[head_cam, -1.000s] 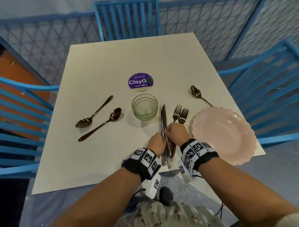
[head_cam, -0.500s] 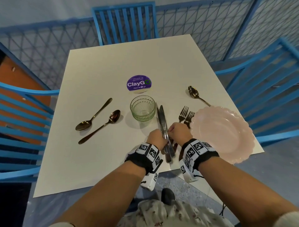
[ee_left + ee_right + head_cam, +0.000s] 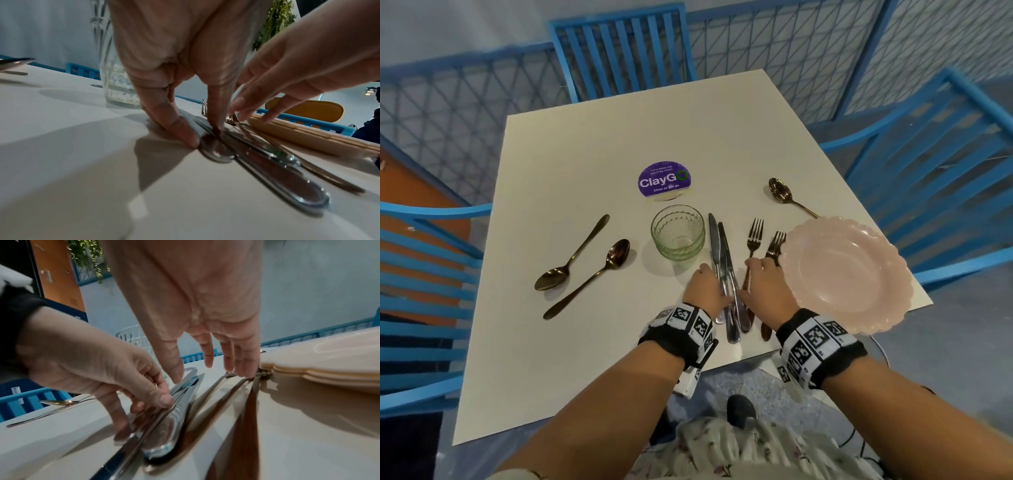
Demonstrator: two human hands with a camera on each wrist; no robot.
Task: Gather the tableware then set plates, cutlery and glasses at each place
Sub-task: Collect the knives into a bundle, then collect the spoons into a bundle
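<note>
Two steel knives [image 3: 724, 260] lie side by side near the table's front edge. My left hand [image 3: 705, 286] pinches their handles between thumb and forefinger, clearest in the left wrist view [image 3: 197, 136]. Just right of them lie two forks [image 3: 754, 236], tines pointing away. My right hand [image 3: 760, 284] hovers over the fork handles [image 3: 246, 410] with straight fingers, holding nothing. A stack of pink scalloped plates [image 3: 859, 294] sits at the right, a green ribbed glass [image 3: 677, 233] left of the knives. Two dark spoons [image 3: 585, 270] lie further left, and one spoon [image 3: 780, 192] behind the plates.
The white square table [image 3: 585, 342] carries a purple round ClayGo sticker [image 3: 664, 180] at its centre. Blue slatted chairs stand at the far side [image 3: 619, 48], the left [image 3: 417, 260] and the right [image 3: 945, 144]. A blue mesh fence runs behind. The plates overhang the table's front right edge.
My right hand has let go of the knives, moved right and opened over the forks. The forks now lie farther apart. My left hand keeps its pinch on the knives.
</note>
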